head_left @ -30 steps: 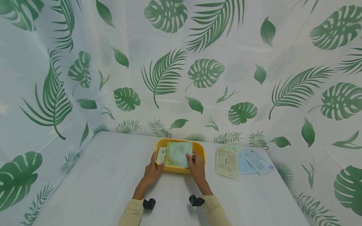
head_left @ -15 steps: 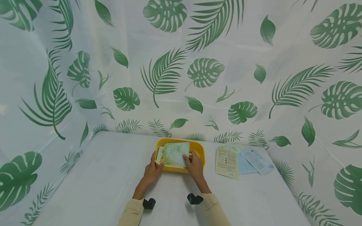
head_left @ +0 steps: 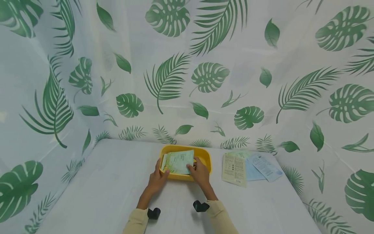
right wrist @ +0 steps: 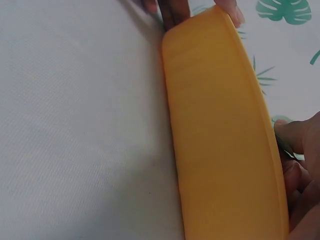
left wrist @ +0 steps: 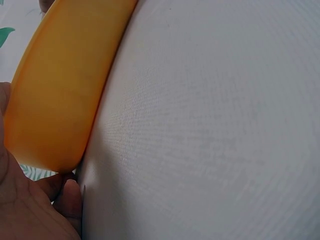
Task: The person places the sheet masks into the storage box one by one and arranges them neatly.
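Observation:
A yellow plastic tray [head_left: 179, 177] with raised walls stands on the white-covered table, near its back edge. My left hand [head_left: 156, 179] grips its left front corner, thumb over the rim; the left wrist view shows that hand [left wrist: 25, 200] against the end of the tray wall [left wrist: 60, 85]. With thumb and fingers my right hand [head_left: 201, 174] pinches the right edge of a pale green face mask packet [head_left: 178, 161] in the tray. A white edge shows from beneath that packet on its left. In the right wrist view the tray wall [right wrist: 215, 120] hides the packet.
Right of the tray, several flat packets lie overlapping: a cream one [head_left: 234, 169] in front, a light blue one [head_left: 266, 167] at the right, a green one [head_left: 241, 153] behind. A leaf-patterned curtain [head_left: 187, 81] rises behind the table.
My right hand has moved left with the pale green packet, which now covers more of what lies under it. The left hand keeps its grip on the tray.

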### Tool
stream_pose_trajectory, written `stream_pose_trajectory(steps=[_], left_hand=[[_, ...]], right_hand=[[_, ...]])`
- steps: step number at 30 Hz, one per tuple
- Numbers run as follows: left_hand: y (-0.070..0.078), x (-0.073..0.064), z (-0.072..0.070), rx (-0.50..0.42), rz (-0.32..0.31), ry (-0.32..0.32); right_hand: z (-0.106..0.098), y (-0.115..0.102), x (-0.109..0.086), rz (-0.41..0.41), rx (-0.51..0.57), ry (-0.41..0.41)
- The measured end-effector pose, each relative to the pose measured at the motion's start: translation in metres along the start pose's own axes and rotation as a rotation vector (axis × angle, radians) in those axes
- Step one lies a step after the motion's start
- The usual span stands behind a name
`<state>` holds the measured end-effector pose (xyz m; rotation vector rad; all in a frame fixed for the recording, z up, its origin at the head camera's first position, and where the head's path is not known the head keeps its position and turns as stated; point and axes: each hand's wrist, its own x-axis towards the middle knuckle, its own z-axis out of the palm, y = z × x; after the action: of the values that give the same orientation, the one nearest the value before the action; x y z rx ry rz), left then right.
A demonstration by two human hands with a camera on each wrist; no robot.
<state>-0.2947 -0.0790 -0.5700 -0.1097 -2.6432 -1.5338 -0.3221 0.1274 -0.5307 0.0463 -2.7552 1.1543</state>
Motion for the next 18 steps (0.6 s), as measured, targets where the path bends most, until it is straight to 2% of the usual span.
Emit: stream_pose_trajectory(steps=[4, 9, 18], left_hand=[[-0.0005, -0.0009, 0.0003, 0.002, 0.001, 0.008], [-0.0012, -0.0022, 0.0015, -0.002, -0.029, -0.005], [0.0014, -0.0027, 0.0021, 0.001, -0.045, -0.009]], right_hand=[[0.0006, 0.0015, 0.0002, -0.010, -0.028, -0.011], [0.0024, 0.0027, 0.0004, -0.011, -0.060, -0.016], [0.0037, -0.0003, 0.0019, 0.020, -0.121, -0.030]])
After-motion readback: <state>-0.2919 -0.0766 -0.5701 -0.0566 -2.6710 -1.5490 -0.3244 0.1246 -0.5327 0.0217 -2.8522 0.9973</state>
